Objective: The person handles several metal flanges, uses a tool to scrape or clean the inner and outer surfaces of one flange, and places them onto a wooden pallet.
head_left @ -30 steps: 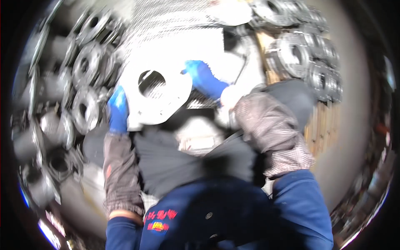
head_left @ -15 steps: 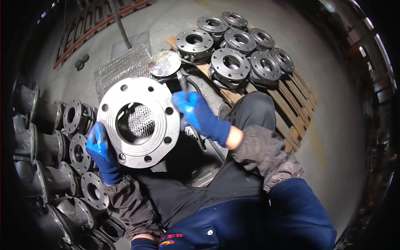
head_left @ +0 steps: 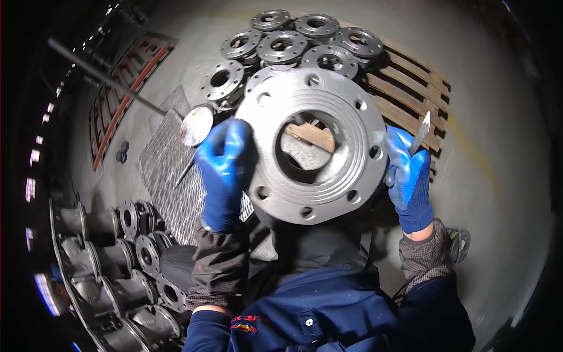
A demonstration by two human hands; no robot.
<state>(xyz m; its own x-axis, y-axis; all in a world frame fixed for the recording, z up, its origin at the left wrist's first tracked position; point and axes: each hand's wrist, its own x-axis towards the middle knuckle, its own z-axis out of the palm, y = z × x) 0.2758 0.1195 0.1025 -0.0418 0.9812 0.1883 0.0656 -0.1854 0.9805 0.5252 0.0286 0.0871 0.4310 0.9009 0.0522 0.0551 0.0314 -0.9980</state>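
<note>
"ok so where's the metal flange [head_left: 359,152] at?"

"Up in the air in front of you, ringed face toward you, 7 bolt holes showing. It blocks your view of the near edge of the wooden pallet [head_left: 435,97], and you can see wood through the bore."

"And my hands?"

"Left hand [head_left: 226,167] grips the left rim. Right hand [head_left: 407,176] is curled at the right rim, grasping a pointed tool [head_left: 422,132] that sticks up. Flanged castings [head_left: 293,53] crowd the pallet's left side; slats show toward its right edge."
</note>
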